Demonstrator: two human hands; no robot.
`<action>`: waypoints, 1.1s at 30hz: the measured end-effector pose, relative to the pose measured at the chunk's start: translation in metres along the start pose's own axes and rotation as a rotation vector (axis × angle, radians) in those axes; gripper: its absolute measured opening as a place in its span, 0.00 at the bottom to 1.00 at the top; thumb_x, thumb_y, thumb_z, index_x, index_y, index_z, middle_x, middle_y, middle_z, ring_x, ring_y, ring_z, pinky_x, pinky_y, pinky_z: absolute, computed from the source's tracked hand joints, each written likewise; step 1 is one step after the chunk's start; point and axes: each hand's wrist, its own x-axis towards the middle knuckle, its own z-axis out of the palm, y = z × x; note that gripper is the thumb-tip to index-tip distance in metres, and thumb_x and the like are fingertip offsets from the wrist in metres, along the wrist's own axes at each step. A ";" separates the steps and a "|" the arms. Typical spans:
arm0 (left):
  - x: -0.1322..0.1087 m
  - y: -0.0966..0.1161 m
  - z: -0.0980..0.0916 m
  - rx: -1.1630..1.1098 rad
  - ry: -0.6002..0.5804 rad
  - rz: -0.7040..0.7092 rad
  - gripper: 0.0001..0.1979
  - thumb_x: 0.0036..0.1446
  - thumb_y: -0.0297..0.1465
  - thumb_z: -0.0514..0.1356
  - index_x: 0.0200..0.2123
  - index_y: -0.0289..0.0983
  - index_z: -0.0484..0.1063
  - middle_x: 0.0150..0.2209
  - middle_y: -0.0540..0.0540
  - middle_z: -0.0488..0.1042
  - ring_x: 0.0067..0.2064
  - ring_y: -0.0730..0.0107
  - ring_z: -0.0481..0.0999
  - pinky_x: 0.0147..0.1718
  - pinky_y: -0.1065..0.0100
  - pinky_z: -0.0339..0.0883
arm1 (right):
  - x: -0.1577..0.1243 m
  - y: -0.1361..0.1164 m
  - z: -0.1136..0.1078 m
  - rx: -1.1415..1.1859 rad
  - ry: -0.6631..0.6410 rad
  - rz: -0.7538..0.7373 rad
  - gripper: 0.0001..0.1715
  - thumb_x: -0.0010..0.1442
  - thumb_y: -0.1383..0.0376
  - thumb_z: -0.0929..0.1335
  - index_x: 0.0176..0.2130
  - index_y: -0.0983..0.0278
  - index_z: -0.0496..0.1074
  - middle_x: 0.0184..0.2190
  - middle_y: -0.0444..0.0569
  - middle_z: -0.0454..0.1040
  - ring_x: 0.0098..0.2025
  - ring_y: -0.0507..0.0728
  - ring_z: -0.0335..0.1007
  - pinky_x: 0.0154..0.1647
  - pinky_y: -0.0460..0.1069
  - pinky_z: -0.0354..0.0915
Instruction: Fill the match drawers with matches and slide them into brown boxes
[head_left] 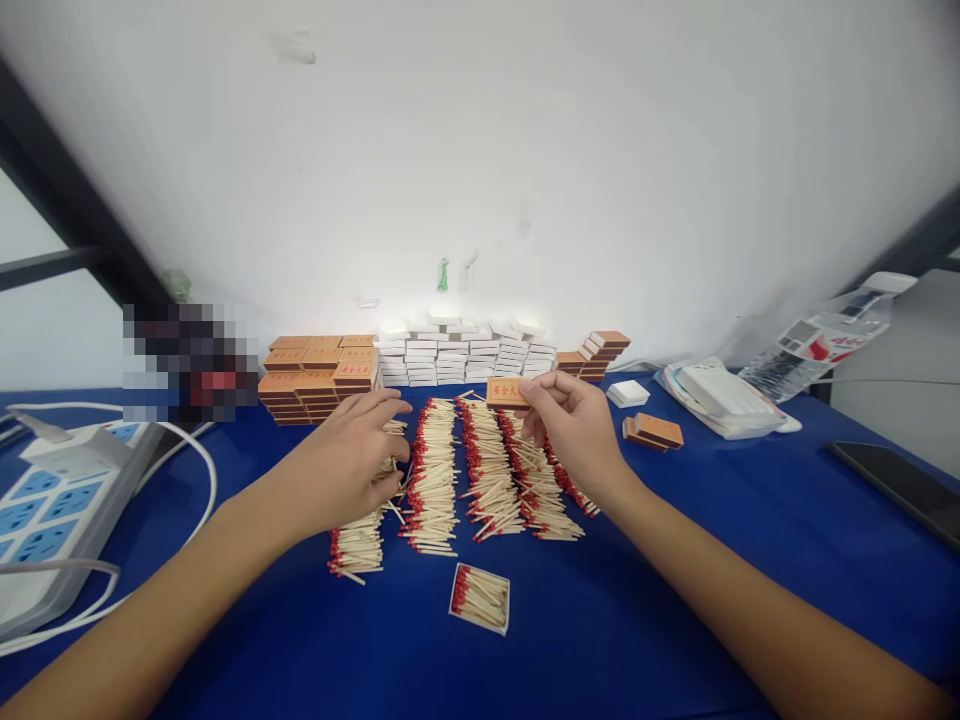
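Observation:
My right hand (574,425) pinches an orange matchbox (505,391) by its right end, above the far part of the match rows. My left hand (358,450) hovers at the leftmost row of matches (358,547), fingers curved and apart, with nothing visible in them; whether the fingertips touch matches I cannot tell. More rows of red-tipped matches (433,480) lie between and beneath my hands. Nearer to me, a white matchbox tray (480,598) filled with matches lies on the blue tabletop (405,650).
Along the wall stand stacked orange matchboxes (304,385), white trays (465,358) and a smaller orange stack (600,350). Rightward are two orange boxes (654,431), small white trays (628,393), a white packet (716,390), a plastic bottle (825,335) and a phone (896,485). A power strip (60,520) with cables lies left.

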 end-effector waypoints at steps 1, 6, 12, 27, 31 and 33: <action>0.000 0.001 0.001 -0.002 -0.010 -0.002 0.07 0.59 0.29 0.63 0.36 0.41 0.83 0.62 0.38 0.73 0.70 0.41 0.62 0.66 0.38 0.60 | 0.000 -0.001 0.000 -0.001 0.002 0.001 0.21 0.63 0.49 0.73 0.30 0.62 0.71 0.18 0.44 0.75 0.16 0.51 0.65 0.18 0.45 0.60; 0.003 0.004 0.004 -0.003 -0.048 -0.017 0.07 0.57 0.26 0.63 0.30 0.40 0.81 0.62 0.40 0.73 0.71 0.41 0.61 0.67 0.39 0.59 | 0.000 -0.003 0.000 0.003 -0.001 0.012 0.20 0.62 0.50 0.73 0.31 0.62 0.71 0.17 0.43 0.74 0.16 0.51 0.64 0.16 0.45 0.60; 0.005 0.007 0.002 0.020 -0.078 -0.045 0.08 0.57 0.25 0.62 0.29 0.39 0.80 0.63 0.38 0.73 0.73 0.42 0.59 0.69 0.40 0.56 | -0.001 -0.004 0.001 0.011 0.001 0.016 0.21 0.61 0.49 0.74 0.30 0.62 0.72 0.17 0.44 0.75 0.16 0.51 0.64 0.16 0.45 0.60; 0.020 0.013 -0.006 0.012 -0.179 -0.030 0.10 0.50 0.19 0.62 0.23 0.37 0.79 0.59 0.37 0.77 0.70 0.37 0.63 0.68 0.37 0.56 | 0.000 -0.005 0.000 0.014 0.007 0.009 0.20 0.61 0.50 0.74 0.30 0.62 0.71 0.18 0.43 0.74 0.16 0.51 0.66 0.17 0.45 0.61; 0.018 0.009 -0.005 -0.062 -0.141 0.005 0.13 0.57 0.21 0.59 0.23 0.38 0.78 0.58 0.39 0.78 0.69 0.41 0.66 0.66 0.39 0.60 | 0.000 -0.008 0.000 0.019 0.010 0.009 0.20 0.60 0.51 0.74 0.30 0.62 0.71 0.17 0.43 0.73 0.16 0.50 0.65 0.16 0.45 0.61; 0.017 0.009 -0.004 -0.068 -0.125 0.016 0.13 0.59 0.22 0.59 0.25 0.38 0.78 0.57 0.39 0.78 0.68 0.43 0.66 0.65 0.41 0.62 | 0.000 -0.008 0.000 0.014 0.008 0.001 0.19 0.61 0.51 0.74 0.30 0.62 0.71 0.17 0.43 0.74 0.16 0.50 0.65 0.17 0.45 0.62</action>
